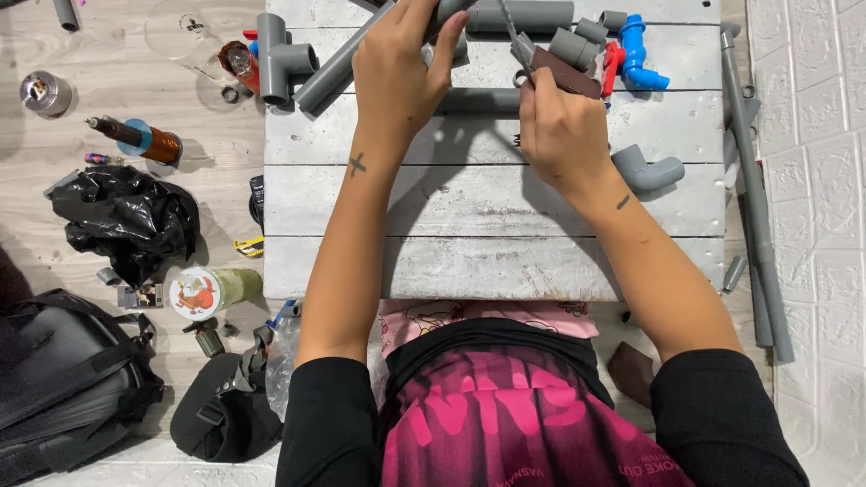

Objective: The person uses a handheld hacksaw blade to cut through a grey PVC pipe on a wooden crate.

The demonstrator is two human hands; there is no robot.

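Cutting step, I judge: left hand [397, 77] fingers clamp grey pipe [338, 65] on tabletop [469, 194]; right hand [561, 135] fingers wrap saw [561, 70] handle. Next needs steady pipe, straight strokes.

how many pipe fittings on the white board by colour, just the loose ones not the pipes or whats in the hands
Loose fittings on the white board:
grey: 5 (tee, elbow, three small pieces by the tool)
blue: 1 (blue fitting)
red: 1 (red piece)
Total: 7
The left hand and right hand hide part of the board.
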